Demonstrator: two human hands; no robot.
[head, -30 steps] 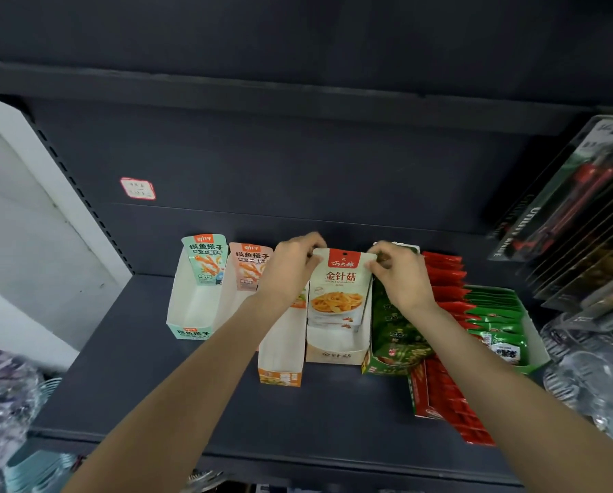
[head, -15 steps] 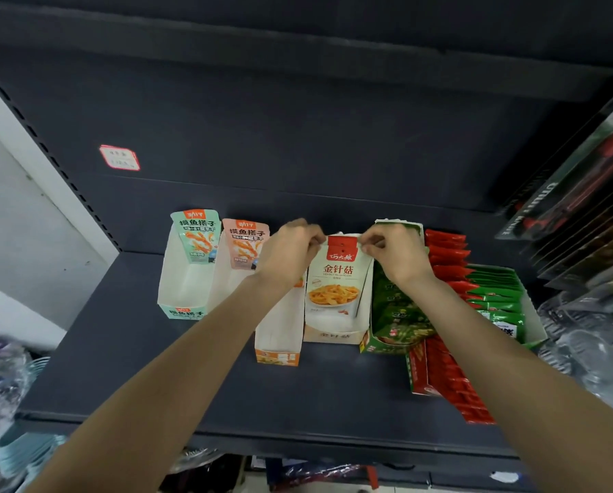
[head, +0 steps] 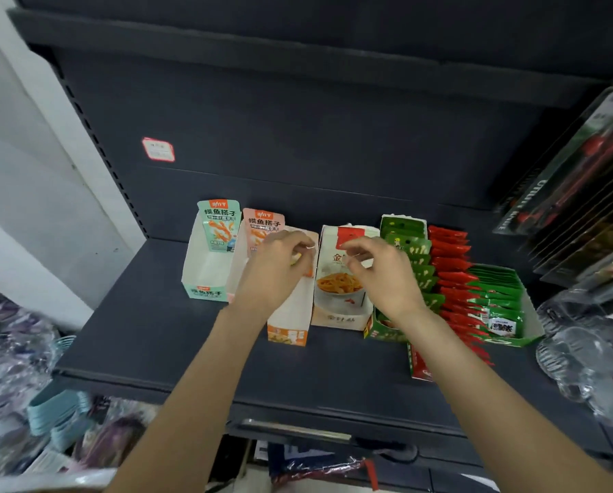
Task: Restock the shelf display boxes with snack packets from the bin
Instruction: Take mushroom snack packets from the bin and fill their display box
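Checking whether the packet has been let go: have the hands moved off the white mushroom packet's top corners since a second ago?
Yes. The left hand and right hand have let go and drawn back toward the shelf's front edge; the white mushroom packet stands in its display box.

Display boxes (head: 340,279) stand side by side on the shelf (head: 162,336).

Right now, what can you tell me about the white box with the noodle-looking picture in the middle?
The mushroom snack display box is white-and-tan cardboard. A packet standing in it shows a red tag, orange characters and a bowl of yellow strips. It stands upright on the dark shelf, between an orange-fronted box and a green box. Both hands hover above; contact is unclear.
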